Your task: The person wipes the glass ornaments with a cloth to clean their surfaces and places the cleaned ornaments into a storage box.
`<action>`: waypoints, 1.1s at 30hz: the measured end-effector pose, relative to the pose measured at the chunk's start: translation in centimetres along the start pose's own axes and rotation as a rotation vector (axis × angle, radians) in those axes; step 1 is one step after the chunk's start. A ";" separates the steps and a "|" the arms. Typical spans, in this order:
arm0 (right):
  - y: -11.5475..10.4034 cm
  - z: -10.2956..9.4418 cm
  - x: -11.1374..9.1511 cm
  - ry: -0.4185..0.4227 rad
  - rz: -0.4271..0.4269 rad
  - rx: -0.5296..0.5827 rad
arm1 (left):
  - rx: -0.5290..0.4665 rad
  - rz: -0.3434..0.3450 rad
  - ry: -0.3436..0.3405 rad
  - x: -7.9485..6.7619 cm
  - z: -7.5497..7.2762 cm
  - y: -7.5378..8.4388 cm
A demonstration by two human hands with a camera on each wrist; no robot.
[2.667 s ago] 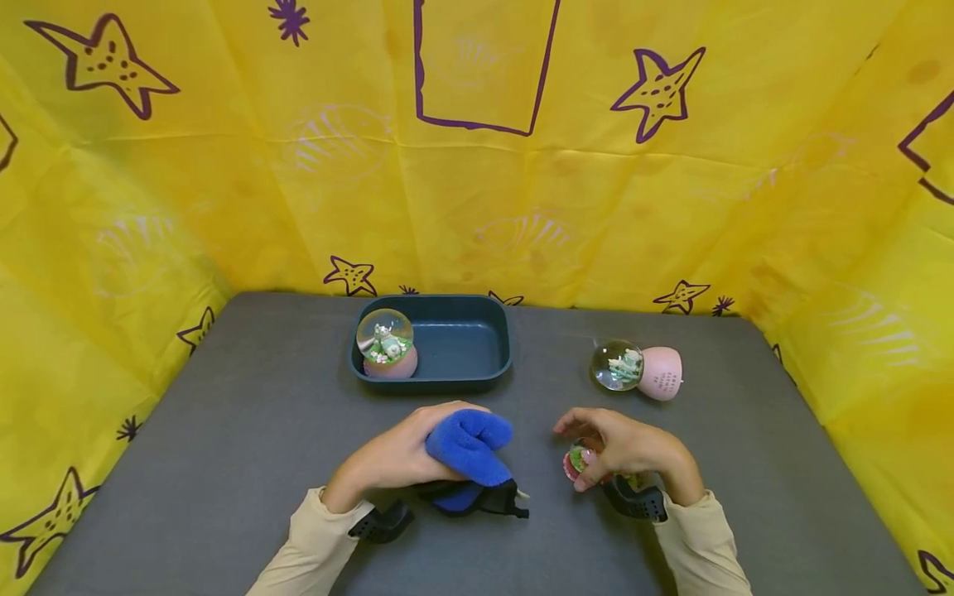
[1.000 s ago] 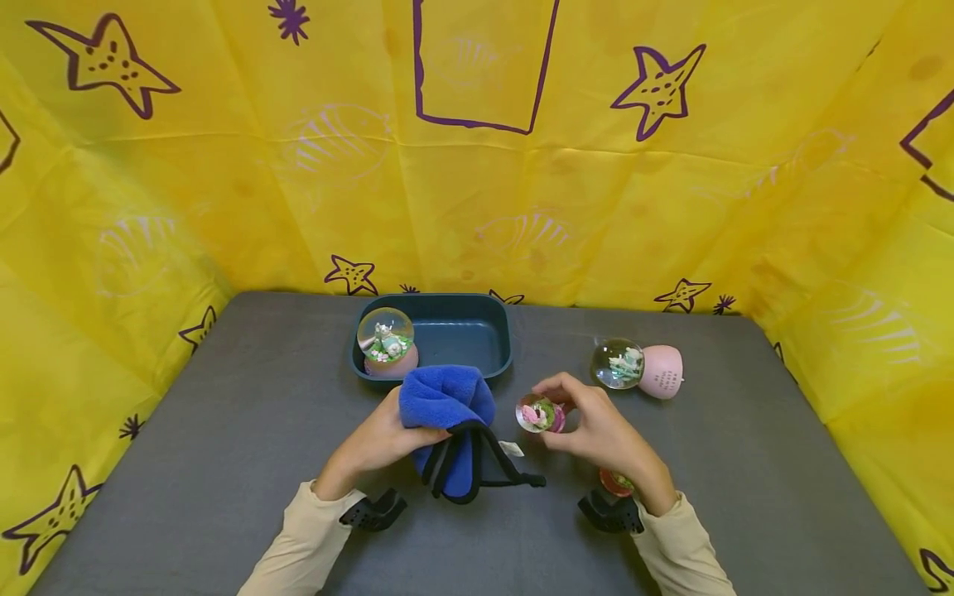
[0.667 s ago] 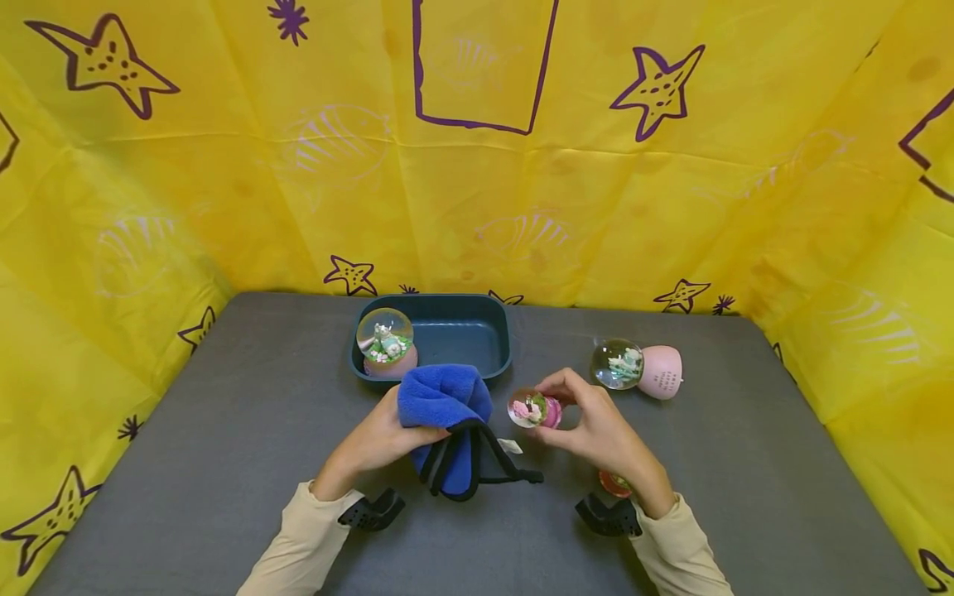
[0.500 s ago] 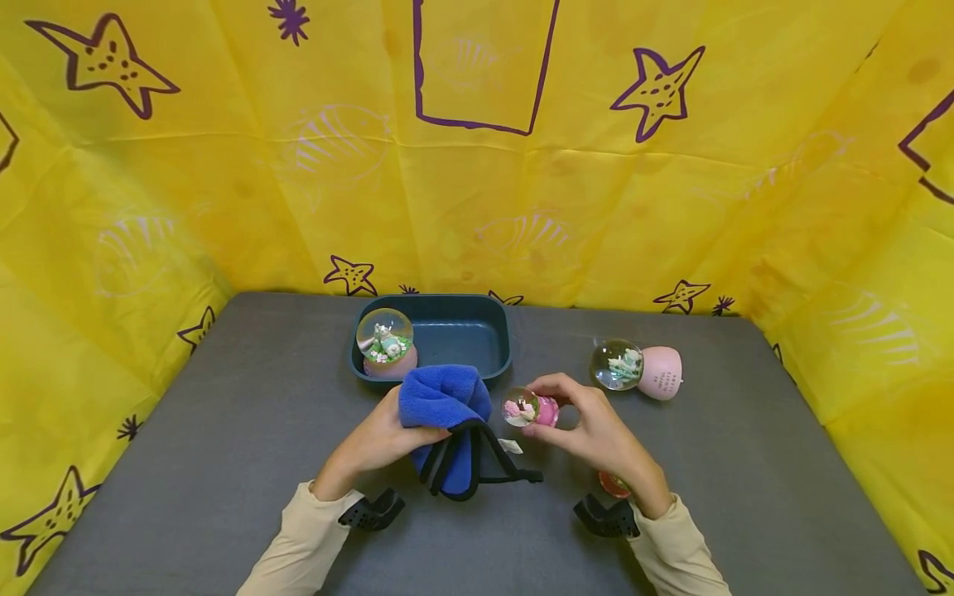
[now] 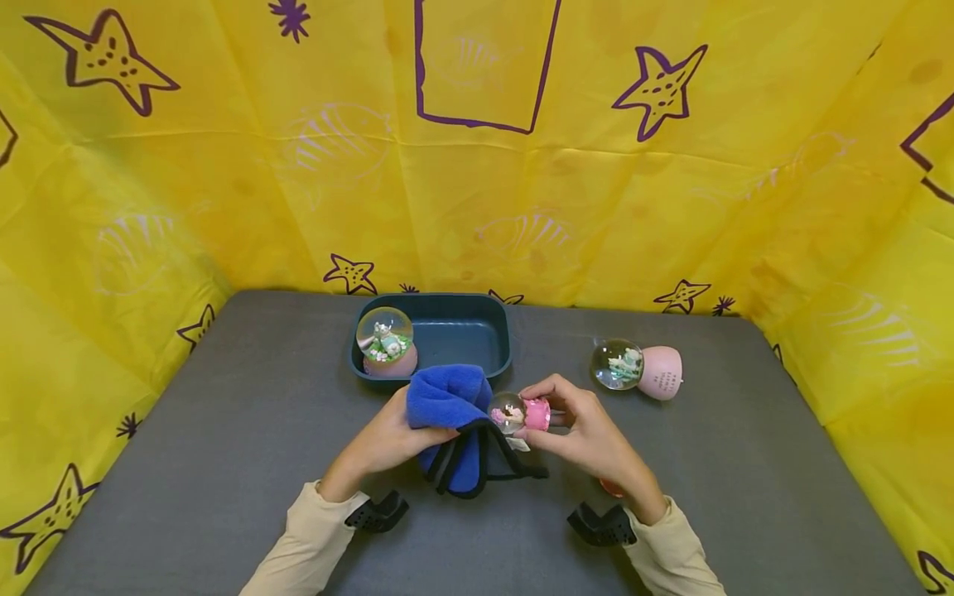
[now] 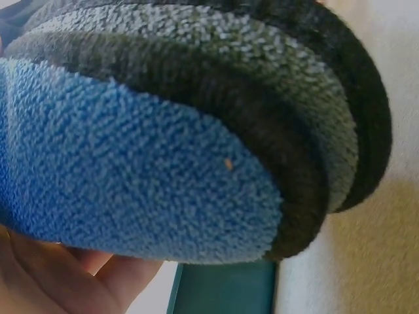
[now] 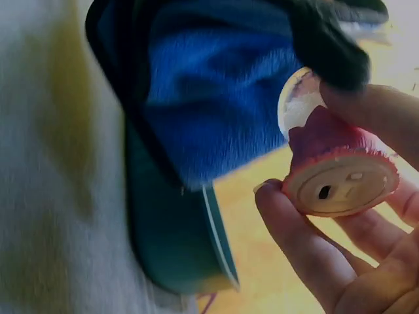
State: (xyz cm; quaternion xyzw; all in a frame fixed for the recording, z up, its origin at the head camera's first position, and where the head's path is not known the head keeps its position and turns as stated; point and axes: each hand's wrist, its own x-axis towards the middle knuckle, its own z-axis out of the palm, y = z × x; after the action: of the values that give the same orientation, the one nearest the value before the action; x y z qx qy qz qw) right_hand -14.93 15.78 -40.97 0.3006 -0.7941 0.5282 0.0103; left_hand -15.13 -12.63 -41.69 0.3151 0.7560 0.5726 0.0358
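In the head view my left hand [image 5: 383,439] grips a folded blue cloth [image 5: 447,397] with black edging and a white tag. Up close in the left wrist view, the fuzzy cloth [image 6: 144,163] covers most of the fingers. My right hand [image 5: 585,426] pinches the pink base of a small snow globe [image 5: 537,415] between thumb and fingers. Its clear ball points left, right at the cloth's edge; whether they touch I cannot tell. The right wrist view shows the underside of the snow globe [image 7: 344,186], tilted toward the camera.
A dark teal tray [image 5: 473,339] stands at the back with a larger snow globe [image 5: 387,339] upright in its left end. Another snow globe [image 5: 660,372] lies on its side at the right. Under my right wrist a small red object [image 5: 611,487] is mostly hidden.
My right hand has lifted the small snow globe from the table and brought it left to the cloth, its ball turned leftward. The left hand raised the cloth earlier and has shifted slightly right.
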 end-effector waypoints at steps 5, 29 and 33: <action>-0.7 0.8 0.1 -0.045 -0.027 0.087 | 0.011 -0.006 -0.026 0.2 1.1 0.2; -1.6 0.9 0.1 -0.097 0.086 0.425 | 0.059 0.090 0.130 0.1 1.4 0.6; -1.7 0.9 0.1 -0.095 0.107 0.435 | 0.044 0.152 0.169 0.0 1.2 0.6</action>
State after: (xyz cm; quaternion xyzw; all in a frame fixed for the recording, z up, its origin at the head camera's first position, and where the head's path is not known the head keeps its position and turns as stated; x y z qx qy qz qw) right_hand -13.88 14.51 -39.98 0.2776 -0.6760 0.6719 -0.1204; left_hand -14.35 -11.56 -41.62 0.3228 0.7425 0.5816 -0.0787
